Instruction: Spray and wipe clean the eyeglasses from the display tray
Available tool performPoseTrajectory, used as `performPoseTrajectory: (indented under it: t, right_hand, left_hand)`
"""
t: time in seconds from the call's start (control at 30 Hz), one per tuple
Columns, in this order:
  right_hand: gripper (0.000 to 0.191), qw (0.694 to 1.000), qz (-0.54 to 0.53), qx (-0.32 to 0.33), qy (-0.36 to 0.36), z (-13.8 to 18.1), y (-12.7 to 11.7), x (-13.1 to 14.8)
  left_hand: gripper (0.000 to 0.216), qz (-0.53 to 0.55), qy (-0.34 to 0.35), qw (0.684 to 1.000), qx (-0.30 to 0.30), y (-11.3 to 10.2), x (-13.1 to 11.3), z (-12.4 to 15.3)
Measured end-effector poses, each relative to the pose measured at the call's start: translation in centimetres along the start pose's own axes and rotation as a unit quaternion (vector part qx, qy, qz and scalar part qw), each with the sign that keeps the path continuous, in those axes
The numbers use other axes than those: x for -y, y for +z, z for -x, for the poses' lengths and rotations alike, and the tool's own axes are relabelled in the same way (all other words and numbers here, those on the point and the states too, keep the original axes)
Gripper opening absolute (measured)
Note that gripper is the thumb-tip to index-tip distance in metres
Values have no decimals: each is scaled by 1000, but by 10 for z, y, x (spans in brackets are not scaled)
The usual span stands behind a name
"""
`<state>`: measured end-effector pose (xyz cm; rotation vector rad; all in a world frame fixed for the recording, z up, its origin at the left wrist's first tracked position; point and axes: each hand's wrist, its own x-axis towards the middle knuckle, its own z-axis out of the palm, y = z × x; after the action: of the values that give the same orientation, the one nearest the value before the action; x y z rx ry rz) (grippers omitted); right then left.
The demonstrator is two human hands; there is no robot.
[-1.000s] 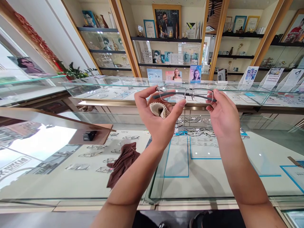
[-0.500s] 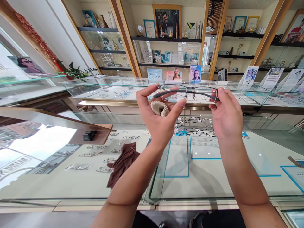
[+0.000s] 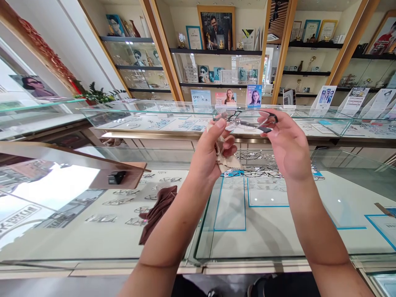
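Observation:
A pair of dark half-rim eyeglasses (image 3: 251, 117) is held up at a tilt above the glass counter. My right hand (image 3: 289, 144) grips them at the right hinge end, fingers and thumb closed. At the other end, my left hand (image 3: 208, 150) has its thumb by the left lens, and its curled fingers clasp a pale cloth (image 3: 229, 163) with a zigzag edge. Part of the cloth hangs below those fingers, and the rest is hidden in the hand. The left lens is partly covered by the thumb.
Below is a glass display counter (image 3: 266, 243) with rows of eyeglasses inside. A brown cloth (image 3: 159, 212) lies to the left, near a wooden-edged mirror (image 3: 62, 177). Another glass case (image 3: 148, 126) crosses behind, carrying advertising cards (image 3: 254, 96); shelves stand beyond.
The eyeglasses have turned and tilted between my hands. My left hand has rotated, its thumb now at the left lens and the cloth hanging lower. My right hand has shifted slightly left.

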<state>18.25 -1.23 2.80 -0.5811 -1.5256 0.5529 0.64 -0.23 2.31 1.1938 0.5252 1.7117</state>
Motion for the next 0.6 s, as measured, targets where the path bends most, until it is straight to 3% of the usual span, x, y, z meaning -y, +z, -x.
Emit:
performPoseTrajectory:
  t: [0.1,0.2,0.47,0.6]
  right_hand:
    - [40,989,110,63,-79,0,-2,4]
    - [37,972,176,70,-138,0,-2,6]
    - [28,950,237,58,-196,2,-2,10]
    - [20,946,244,54,-205,1,-2,6]
  left_hand:
    - [42,19,-137,988,66,1,-6,-3]
    - [37,66,-243,959,131,1,-6,-4]
    - [26,137,-361,906,174,-1,1,-7]
    - [24,172,-403,883,168,1,0,-9]
